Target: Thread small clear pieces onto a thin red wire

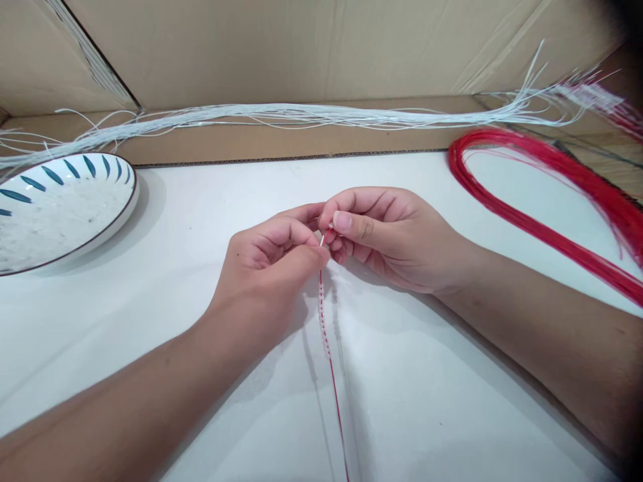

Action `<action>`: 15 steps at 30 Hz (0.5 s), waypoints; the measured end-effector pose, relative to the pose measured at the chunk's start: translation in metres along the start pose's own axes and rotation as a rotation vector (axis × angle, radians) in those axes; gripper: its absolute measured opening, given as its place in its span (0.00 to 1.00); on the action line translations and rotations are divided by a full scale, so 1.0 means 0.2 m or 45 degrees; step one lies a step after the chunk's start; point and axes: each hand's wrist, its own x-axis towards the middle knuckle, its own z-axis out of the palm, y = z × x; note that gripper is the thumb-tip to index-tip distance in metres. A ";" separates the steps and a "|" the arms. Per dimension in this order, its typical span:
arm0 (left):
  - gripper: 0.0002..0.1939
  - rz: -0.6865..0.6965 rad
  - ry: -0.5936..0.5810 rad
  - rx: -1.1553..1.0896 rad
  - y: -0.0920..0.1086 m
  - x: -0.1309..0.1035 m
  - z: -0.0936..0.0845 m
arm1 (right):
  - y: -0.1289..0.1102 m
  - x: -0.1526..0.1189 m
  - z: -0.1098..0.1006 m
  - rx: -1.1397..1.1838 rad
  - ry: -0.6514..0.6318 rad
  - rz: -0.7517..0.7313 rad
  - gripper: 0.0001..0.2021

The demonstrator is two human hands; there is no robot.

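Near the middle of the counter (201,191), between the two hands, is the red cord (336,402), its lower length trailing towards the near side, with a row of clear beads (323,321) on it just below the left hand (266,268). That hand pinches the cord between thumb and forefinger, beside a short white piece (322,241). The right hand (402,234) meets it from the other side, thumb and forefinger closed on the cord's upper end; whether a bead sits inside that grip cannot be told.

The cord looks thin and very light, limp enough to bend at a touch, so it is best held close to its tip, where a short stub should stay straight; held far back, it would likely sag. The beads seem small, hard and slick, apt to slide along the cord or roll if let loose, and are better taken singly, with fingertips on opposite sides. A gentle pinch should do, since little weight pulls.

Off towards the far left corner is the plate (108,231) of clear pieces; towards the far right lies the red bundle (527,231). White strands (301,115) stretch along the cardboard (281,144) behind the far edge.
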 end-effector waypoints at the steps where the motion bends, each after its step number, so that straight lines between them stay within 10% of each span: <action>1: 0.10 -0.003 0.005 0.003 0.00 0.00 0.00 | 0.00 0.00 0.00 -0.010 0.003 -0.003 0.13; 15: 0.11 0.008 0.006 0.031 0.00 -0.01 0.00 | 0.02 -0.01 -0.01 -0.122 0.019 -0.066 0.14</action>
